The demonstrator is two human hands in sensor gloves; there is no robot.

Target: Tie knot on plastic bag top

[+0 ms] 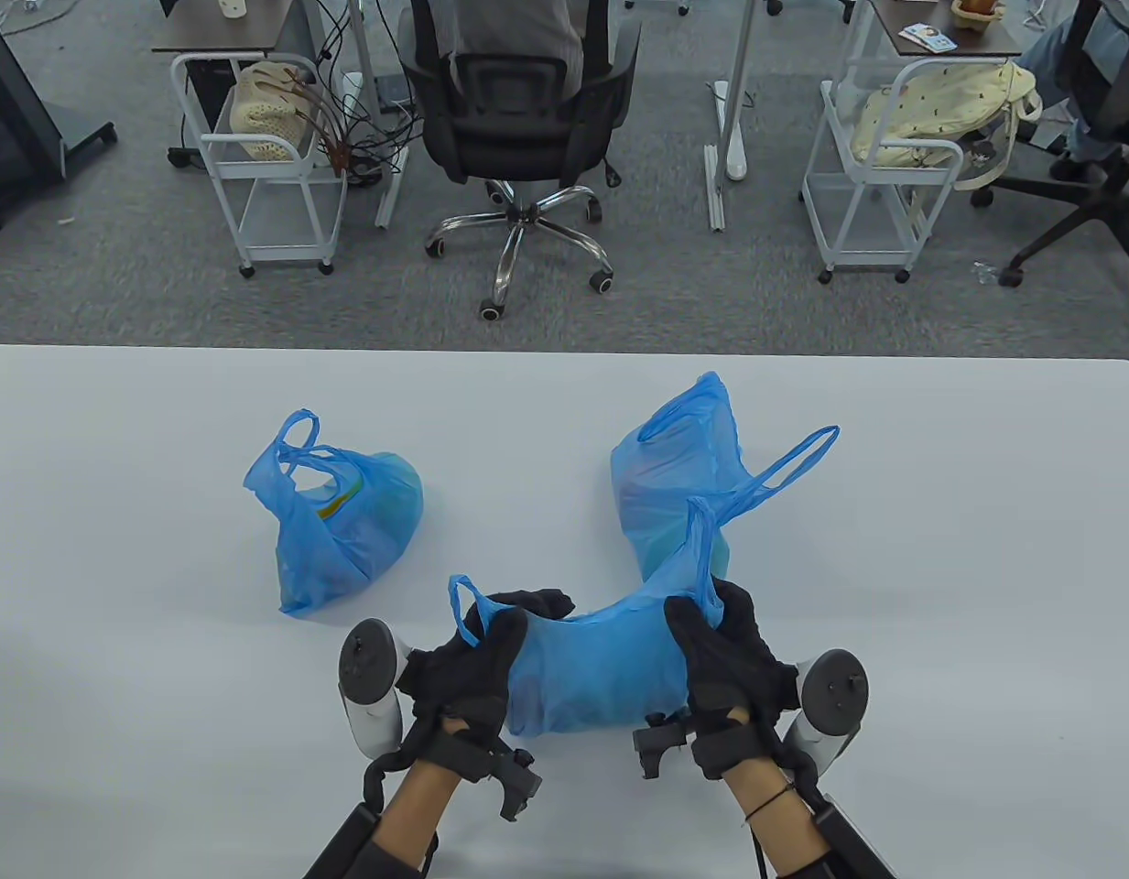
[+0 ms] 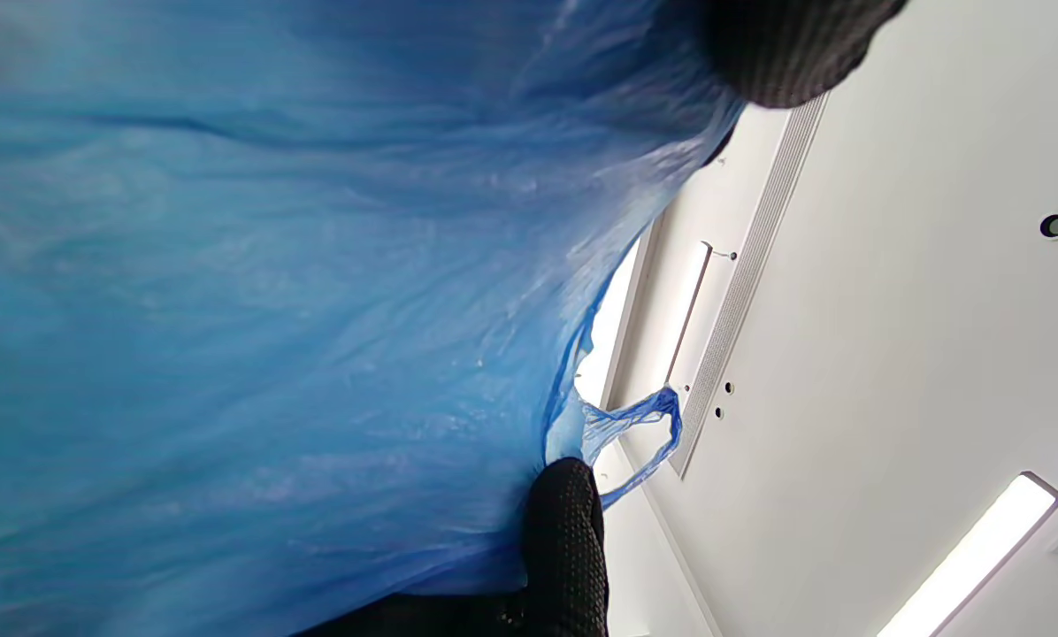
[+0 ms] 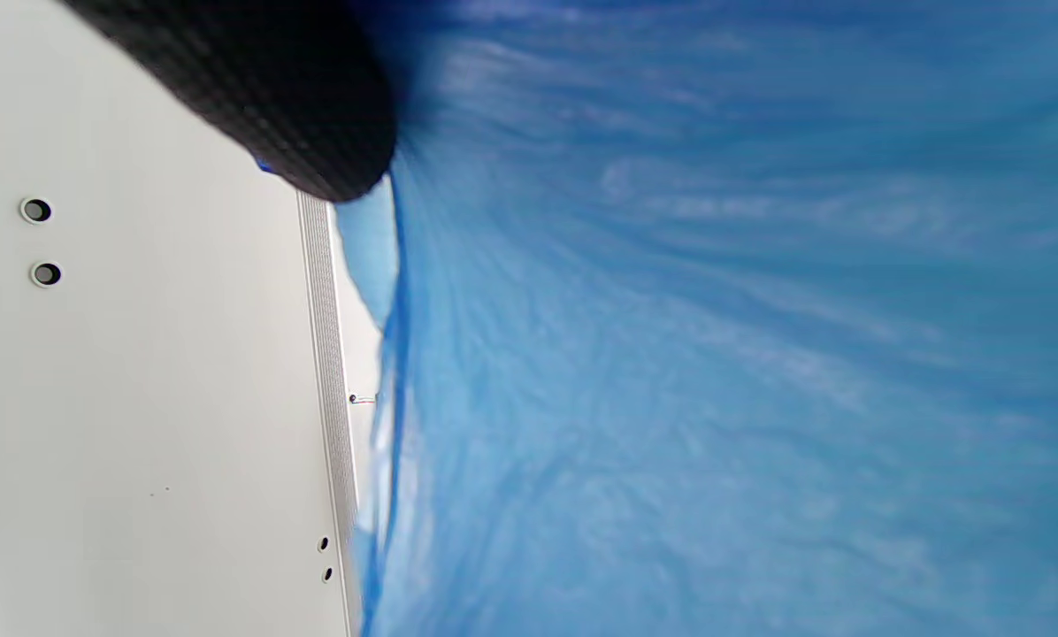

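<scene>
near the desk's front edge: blue plastic bag (image 1: 601, 668) gripped at each handle, left hand (image 1: 468, 664) and right hand (image 1: 724, 655) curled tight. best to cross both handles, then pull evenly, slowly.

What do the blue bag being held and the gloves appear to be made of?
The held blue bag looks like thin, semi-translucent plastic film with a slight sheen: it wrinkles finely and light passes through it in the wrist views. The gloves on the left hand and right hand look like black knitted fabric, matte, with a visible dotted weave close up; the exact fibre cannot be told.
</scene>
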